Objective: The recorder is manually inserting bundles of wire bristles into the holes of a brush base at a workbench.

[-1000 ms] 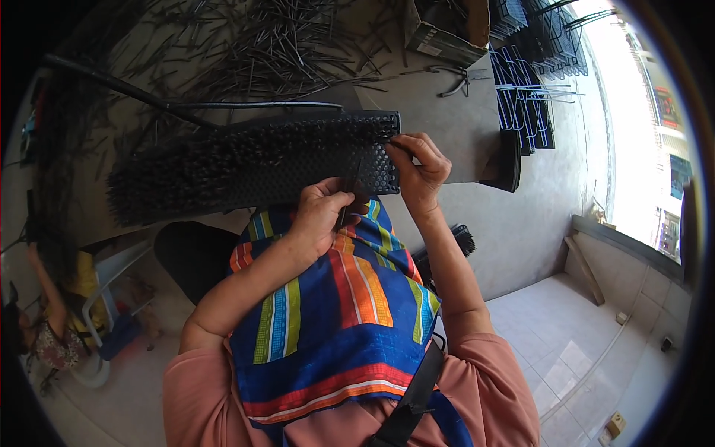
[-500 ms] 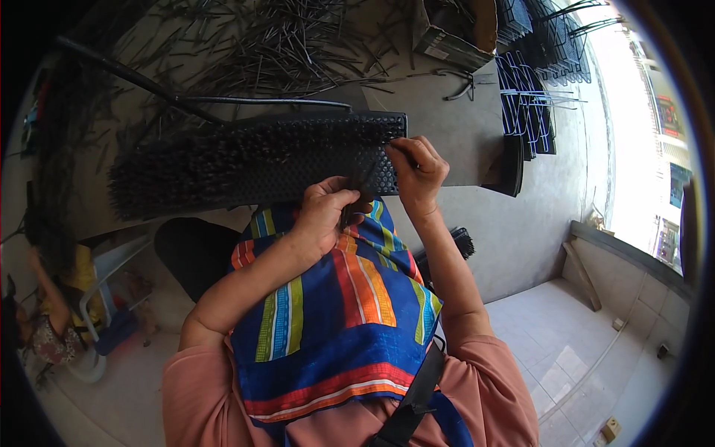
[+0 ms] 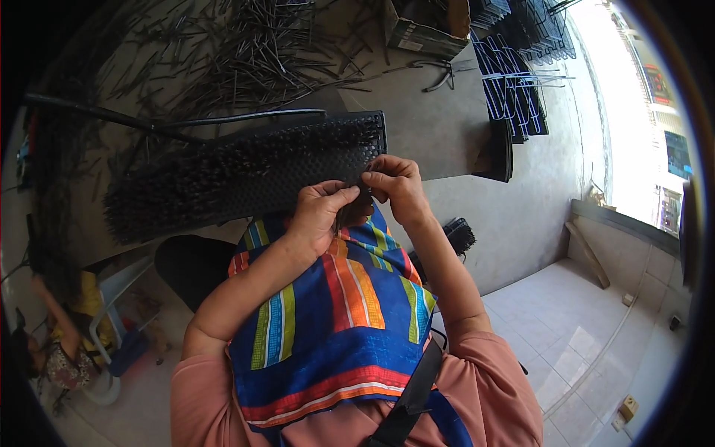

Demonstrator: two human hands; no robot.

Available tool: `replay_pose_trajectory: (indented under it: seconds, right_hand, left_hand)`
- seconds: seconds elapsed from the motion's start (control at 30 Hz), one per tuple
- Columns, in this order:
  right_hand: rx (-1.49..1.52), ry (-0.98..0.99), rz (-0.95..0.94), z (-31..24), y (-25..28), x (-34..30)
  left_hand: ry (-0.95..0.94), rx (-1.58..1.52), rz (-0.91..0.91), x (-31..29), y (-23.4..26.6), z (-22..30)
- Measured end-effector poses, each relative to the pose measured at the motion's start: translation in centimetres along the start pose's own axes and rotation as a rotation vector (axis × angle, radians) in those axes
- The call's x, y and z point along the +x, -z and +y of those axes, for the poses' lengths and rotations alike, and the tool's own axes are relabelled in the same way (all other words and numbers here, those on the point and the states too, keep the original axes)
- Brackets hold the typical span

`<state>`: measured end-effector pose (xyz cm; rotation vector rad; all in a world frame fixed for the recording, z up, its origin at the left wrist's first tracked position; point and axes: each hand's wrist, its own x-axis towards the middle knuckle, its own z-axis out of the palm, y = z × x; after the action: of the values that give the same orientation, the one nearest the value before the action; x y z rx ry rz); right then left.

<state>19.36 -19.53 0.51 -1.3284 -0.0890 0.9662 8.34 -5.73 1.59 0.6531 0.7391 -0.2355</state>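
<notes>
Across my lap lies a long black brush board [image 3: 275, 181] full of small holes. Dark bristles [image 3: 186, 167] stand thick over its left end and along its far edge, while the near right part shows bare holes. Close to the board's near edge, my left hand [image 3: 316, 216] is closed on a bunch of dark bristles [image 3: 341, 217], mostly hidden by the fingers. Just right of it, my right hand [image 3: 400, 192] pinches thumb and fingers together over the board's right end. Whatever is between those fingertips is too small to make out.
Loose dark strips [image 3: 261, 56] lie heaped on the table beyond the board. An open cardboard box [image 3: 424, 37] stands at the far edge, with wire racks [image 3: 514, 86] to its right. Another black brush [image 3: 459, 237] sits beside my right forearm. A person [image 3: 63, 350] is at far left.
My right hand has come from the board's right edge toward my left hand. The view has shifted slightly, and the left hand keeps its hold on the bristles.
</notes>
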Motion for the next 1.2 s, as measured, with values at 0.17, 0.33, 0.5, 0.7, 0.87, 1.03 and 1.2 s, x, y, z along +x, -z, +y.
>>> replay_pose_trajectory:
  seconds: [0.17, 0.33, 0.5, 0.7, 0.87, 1.03, 1.2]
  right_hand:
    - [-0.018, 0.496, 0.475, -1.1, 0.7, 0.5]
    - [-0.640, 0.921, 0.430, -1.3, 1.6, 2.2]
    - [-0.742, 0.988, 0.409, -1.3, 0.7, 2.0]
    - [-0.799, 0.991, 0.359, -0.6, 1.0, 2.5]
    - [-0.724, 0.832, 0.451, -0.6, 0.0, 1.9]
    - [-0.819, 0.786, 0.465, -0.8, 0.8, 2.4]
    - [-0.476, 0.353, 0.169, -1.2, 0.5, 0.3]
  left_hand:
    - [-0.010, -0.021, 0.148, -0.1, -0.3, 0.0]
    - [-0.013, -0.023, 0.104, 0.2, -0.4, -0.5]
    - [-0.009, -0.027, 0.099, 0.2, -0.2, -0.4]
    - [-0.024, -0.018, 0.096, 0.0, -0.4, -0.3]
    - [-0.028, -0.024, 0.126, 0.0, -0.1, -0.5]
    - [-0.046, -0.051, 0.106, 0.2, -0.4, -0.5]
    - [-0.112, -0.064, -0.015, 0.1, -0.9, -0.1]
